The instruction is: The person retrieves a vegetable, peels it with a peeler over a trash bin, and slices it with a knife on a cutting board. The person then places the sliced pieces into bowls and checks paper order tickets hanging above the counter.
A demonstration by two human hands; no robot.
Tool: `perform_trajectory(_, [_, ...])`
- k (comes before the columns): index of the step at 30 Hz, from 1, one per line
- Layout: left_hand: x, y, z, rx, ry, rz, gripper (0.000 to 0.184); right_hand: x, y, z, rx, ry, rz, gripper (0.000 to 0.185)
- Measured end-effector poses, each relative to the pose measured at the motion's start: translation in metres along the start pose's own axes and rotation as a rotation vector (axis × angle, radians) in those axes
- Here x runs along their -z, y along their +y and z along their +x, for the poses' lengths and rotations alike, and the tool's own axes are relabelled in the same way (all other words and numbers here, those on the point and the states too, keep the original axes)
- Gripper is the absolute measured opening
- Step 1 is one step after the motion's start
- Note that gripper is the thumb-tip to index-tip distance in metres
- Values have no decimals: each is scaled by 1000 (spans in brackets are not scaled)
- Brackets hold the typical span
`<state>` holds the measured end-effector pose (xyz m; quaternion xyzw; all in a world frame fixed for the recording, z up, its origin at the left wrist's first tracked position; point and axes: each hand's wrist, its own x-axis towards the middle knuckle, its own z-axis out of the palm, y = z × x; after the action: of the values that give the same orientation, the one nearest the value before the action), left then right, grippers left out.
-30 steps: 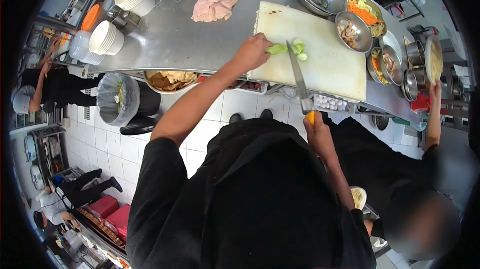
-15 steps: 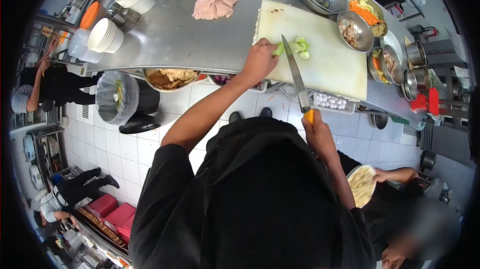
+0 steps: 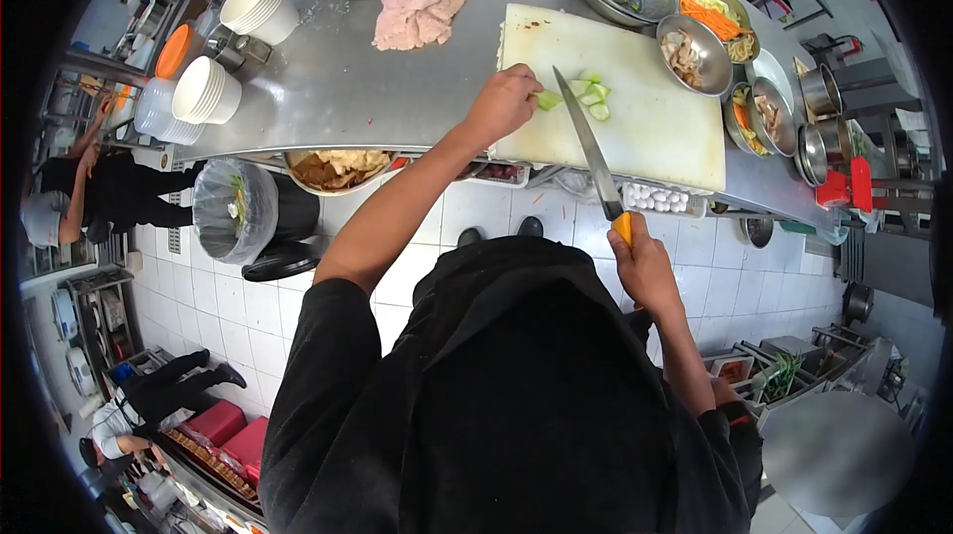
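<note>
A white cutting board (image 3: pixel 655 127) lies on the steel counter. My left hand (image 3: pixel 503 104) is at the board's left side, its fingers closed on a green vegetable piece (image 3: pixel 548 99). My right hand (image 3: pixel 643 261) is wrapped round the yellow handle of a long knife (image 3: pixel 589 145). The blade reaches over the board, its tip between the held piece and a small group of cut green pieces (image 3: pixel 593 93). A folded pink slab of raw meat (image 3: pixel 417 15) rests on the counter, left of the board.
Steel bowls (image 3: pixel 698 56) with meat and shredded vegetables stand at the board's right. Paper cup stacks (image 3: pixel 207 90) are at the counter's left. A lined bin (image 3: pixel 235 211) stands on the floor below. Other people are at the far left, lower left and upper right.
The green pieces beside the blade have spread apart. My left hand moved right, then back left with its piece. The co-worker with the pale round tray at the right has moved mostly out of view.
</note>
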<state>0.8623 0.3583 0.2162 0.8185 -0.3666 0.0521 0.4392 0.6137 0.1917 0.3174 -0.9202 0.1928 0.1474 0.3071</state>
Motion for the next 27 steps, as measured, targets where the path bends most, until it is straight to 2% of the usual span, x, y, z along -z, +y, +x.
perform_trajectory(7, [2,5,-3,33,-1,-6,15,1,-4,-2,-9,-85,-16,27])
perform_trajectory(18, [4,4,-3,27,-17,6,15,-25,21,17,96,-51,-90,25])
perform_trajectory(21, [2,4,-2,61,-18,-7,13,-18,20,11,121,-27,-48,27])
perform_trajectory(24, [0,3,-5,76,-16,9,16,5,10,1,-5,-36,133,29])
perform_trajectory(25, [0,5,-5,72,-19,11,16,11,13,2,27,39,112,28])
perform_trajectory(27, [-3,9,-5,113,-36,7,29,24,23,8,69,200,61,28])
